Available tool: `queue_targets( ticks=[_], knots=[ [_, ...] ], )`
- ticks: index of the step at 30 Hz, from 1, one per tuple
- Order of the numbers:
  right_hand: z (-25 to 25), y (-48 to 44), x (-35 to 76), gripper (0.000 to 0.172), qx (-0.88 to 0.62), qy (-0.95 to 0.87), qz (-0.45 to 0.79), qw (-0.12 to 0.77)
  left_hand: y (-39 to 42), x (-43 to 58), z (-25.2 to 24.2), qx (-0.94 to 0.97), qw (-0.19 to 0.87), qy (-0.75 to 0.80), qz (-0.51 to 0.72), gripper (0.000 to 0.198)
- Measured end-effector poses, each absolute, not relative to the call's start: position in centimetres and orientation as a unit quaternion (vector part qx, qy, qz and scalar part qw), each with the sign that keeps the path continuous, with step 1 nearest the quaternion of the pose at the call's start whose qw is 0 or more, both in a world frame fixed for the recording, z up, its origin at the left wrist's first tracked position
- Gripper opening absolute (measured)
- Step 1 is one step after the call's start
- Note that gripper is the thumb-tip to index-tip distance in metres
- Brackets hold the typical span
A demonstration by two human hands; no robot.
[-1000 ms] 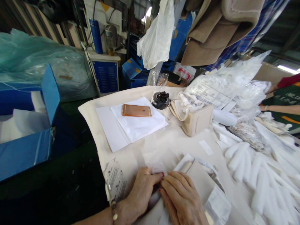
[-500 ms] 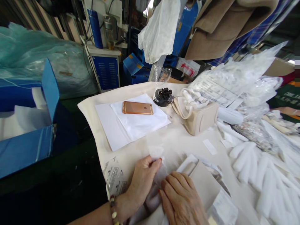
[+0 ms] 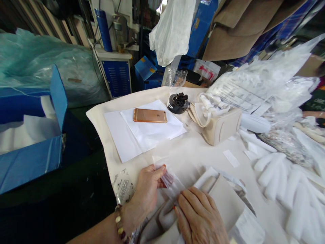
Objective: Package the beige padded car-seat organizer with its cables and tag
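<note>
My left hand [image 3: 148,186], with a beaded bracelet on its wrist, pinches a thin clear plastic strip [image 3: 175,186] between thumb and fingers. The strip runs across to my right hand [image 3: 199,213], which is bent over its other end, fingers together; the fingertips are partly hidden. Beneath both hands lies a beige handbag [image 3: 224,200], with white wrapping along its edge. Grey-beige fabric [image 3: 162,220] bunches up between my wrists. A printed clear plastic bag [image 3: 124,186] lies left of my left hand.
On the cream-covered table [image 3: 101,127] are white sheets [image 3: 124,142], a phone [image 3: 149,115], a black tape roll [image 3: 178,102] and a smaller beige bag [image 3: 223,125]. White rolls [image 3: 276,176] and plastic bags [image 3: 254,84] crowd the right. A blue box [image 3: 33,156] stands left.
My left hand has shifted slightly left and down with the plastic strip, which is now stretched more plainly between the hands. My right hand stays nearly in place. The view has shifted slightly.
</note>
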State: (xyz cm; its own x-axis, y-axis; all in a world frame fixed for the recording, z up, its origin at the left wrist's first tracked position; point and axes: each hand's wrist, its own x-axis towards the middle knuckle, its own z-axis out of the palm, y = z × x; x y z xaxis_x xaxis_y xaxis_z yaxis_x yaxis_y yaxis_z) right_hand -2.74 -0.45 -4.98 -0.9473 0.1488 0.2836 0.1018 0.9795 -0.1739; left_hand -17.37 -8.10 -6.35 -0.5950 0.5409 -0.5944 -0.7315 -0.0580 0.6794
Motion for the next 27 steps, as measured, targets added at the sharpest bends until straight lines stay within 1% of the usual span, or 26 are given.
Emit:
queue_targets(
  ticks=[4,6,12,19,24,25,27],
  knots=[
    [-4.9,-0.5,-2.8,0.011,-0.065,-0.978,0.092,0.175,-8.6,-17.6,-6.4,-0.097,0.447,0.530,0.715,0.036],
    [-4.8,-0.7,-3.0,0.011,-0.069,-0.977,0.102,0.174,-8.8,-17.7,-6.3,-0.097,0.448,0.531,0.713,0.037],
    [-4.4,-1.3,-3.9,0.020,-0.082,-0.972,0.110,0.189,-8.9,-17.9,-5.6,-0.092,0.446,0.534,0.713,0.034],
    [-4.2,-1.8,-4.4,0.023,-0.086,-0.971,0.102,0.201,-9.6,-17.4,-4.1,-0.031,0.430,0.548,0.717,0.030],
    [-4.0,-1.8,-4.1,0.015,-0.126,-0.962,0.103,0.221,-10.3,-15.9,-3.3,0.038,0.394,0.589,0.705,0.024],
    [-3.9,-1.8,-4.0,0.016,-0.131,-0.959,0.109,0.228,-10.4,-15.7,-3.2,0.057,0.389,0.602,0.695,0.024],
    [-3.7,-1.7,-3.8,0.025,-0.143,-0.952,0.123,0.243,-10.5,-15.3,-3.0,0.091,0.373,0.634,0.671,0.024]
  ],
)
